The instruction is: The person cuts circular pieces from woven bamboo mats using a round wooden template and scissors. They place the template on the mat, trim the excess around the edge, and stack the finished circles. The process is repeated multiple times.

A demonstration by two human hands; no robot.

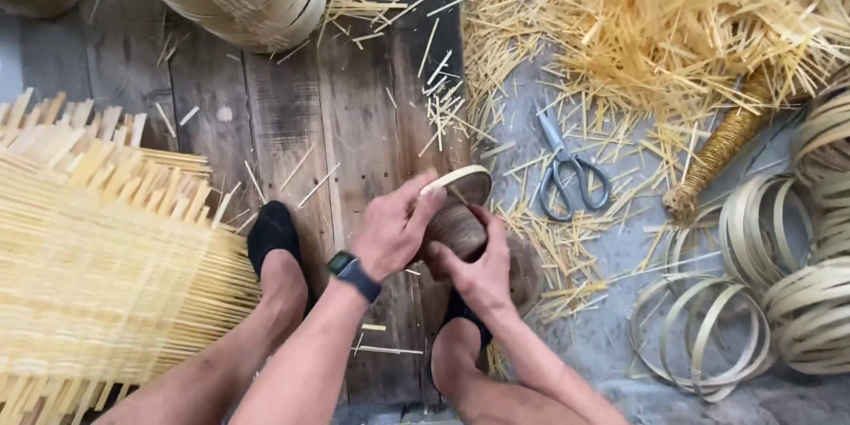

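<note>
My left hand [390,230] and right hand [478,270] both grip a small wooden mould [456,226], fingers curled around it, a bamboo strip ring [456,179] on top. Scissors [567,173] lie near on the floor [354,142].

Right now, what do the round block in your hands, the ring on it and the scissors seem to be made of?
Round block: probably wood, dark brown and matte, with faint grain lines. Ring on its top: a pale strip, likely split bamboo, matching the loose hoops on the floor. Scissors: grey metal blades with a dull shine; the handles look coated, possibly plastic.
</note>
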